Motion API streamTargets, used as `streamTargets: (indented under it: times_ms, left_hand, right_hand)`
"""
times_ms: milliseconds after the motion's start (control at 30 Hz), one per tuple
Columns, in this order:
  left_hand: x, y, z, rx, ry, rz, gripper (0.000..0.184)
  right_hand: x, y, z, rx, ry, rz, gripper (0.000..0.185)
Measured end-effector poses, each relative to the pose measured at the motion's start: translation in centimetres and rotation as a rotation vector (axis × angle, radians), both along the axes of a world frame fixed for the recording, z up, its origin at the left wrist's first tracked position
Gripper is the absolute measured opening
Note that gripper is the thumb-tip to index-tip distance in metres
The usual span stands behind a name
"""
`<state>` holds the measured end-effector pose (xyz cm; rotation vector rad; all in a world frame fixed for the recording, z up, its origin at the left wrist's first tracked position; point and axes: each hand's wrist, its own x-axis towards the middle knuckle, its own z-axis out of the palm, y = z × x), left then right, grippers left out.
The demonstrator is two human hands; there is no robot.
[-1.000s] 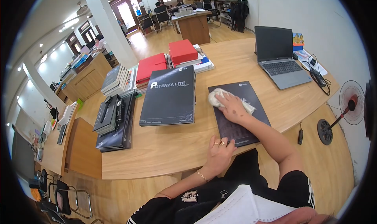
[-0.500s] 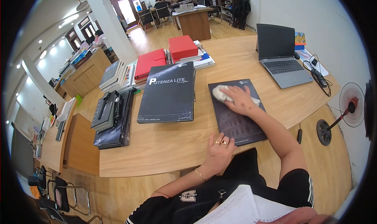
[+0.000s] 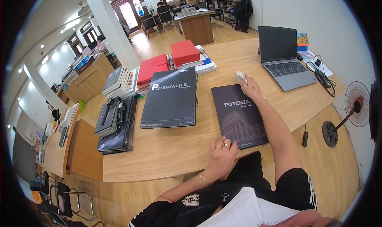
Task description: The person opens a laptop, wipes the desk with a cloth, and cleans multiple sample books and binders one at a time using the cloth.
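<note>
A dark catalogue lettered POTENZA, with a picture of an arched building, lies flat near the table's front edge. My right hand is closed on a crumpled white cloth at the catalogue's top edge, and the hand covers part of that edge. At the lower left corner, my left hand grips the catalogue with curled fingers; rings and a bracelet show on it. To the left stands a pile topped by a thick black book lettered POTENZA LITE.
The wooden table also bears red binders, smaller dark books at the left, and an opened laptop with a cable at the right. A fan stands beside the table. People sit at desks farther back.
My right hand has moved with the cloth from the catalogue's upper middle up to its top edge, uncovering the POTENZA lettering. My left hand stays at the lower corner.
</note>
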<state>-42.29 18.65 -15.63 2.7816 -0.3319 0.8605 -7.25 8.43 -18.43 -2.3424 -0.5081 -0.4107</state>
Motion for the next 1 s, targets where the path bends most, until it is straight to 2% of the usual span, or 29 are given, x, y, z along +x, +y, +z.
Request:
streamTargets:
  times_ms: [367,500,600,667,733,800,900,1000]
  left_hand:
    - [0.0,0.0,-0.3,-0.018,-0.001,0.004,0.026]
    - [0.1,0.2,0.0,-0.019,0.043,-0.024,0.026]
    - [0.2,1.5,1.7,-0.052,0.172,-0.091,0.028]
    - [0.6,2.6,3.1,-0.097,0.272,-0.139,0.032]
    - [2.0,3.3,4.3,-0.065,0.15,-0.188,0.038]
    - [3.8,4.0,5.6,-0.014,0.097,-0.22,0.045]
    - [7.4,3.5,6.9,0.087,0.123,-0.256,0.055]
    - [11.4,3.3,6.7,0.186,0.191,-0.282,0.059]
  right_hand:
    - [-9.5,-1.2,0.4,-0.275,-0.075,0.091,0.076]
    - [-16.0,-1.0,4.2,-0.319,0.112,0.232,0.075]
    - [-17.1,-3.7,5.3,0.142,0.365,0.435,0.069]
    - [-19.1,-6.2,6.7,0.379,0.278,0.39,0.064]
    - [-18.4,-9.9,4.1,0.32,0.086,0.311,0.061]
    - [-20.0,-12.4,4.1,0.281,0.118,0.203,0.062]
    - [-20.2,-14.6,1.2,0.512,0.238,0.299,0.071]
    - [-21.4,-14.5,2.2,0.431,0.191,0.381,0.086]
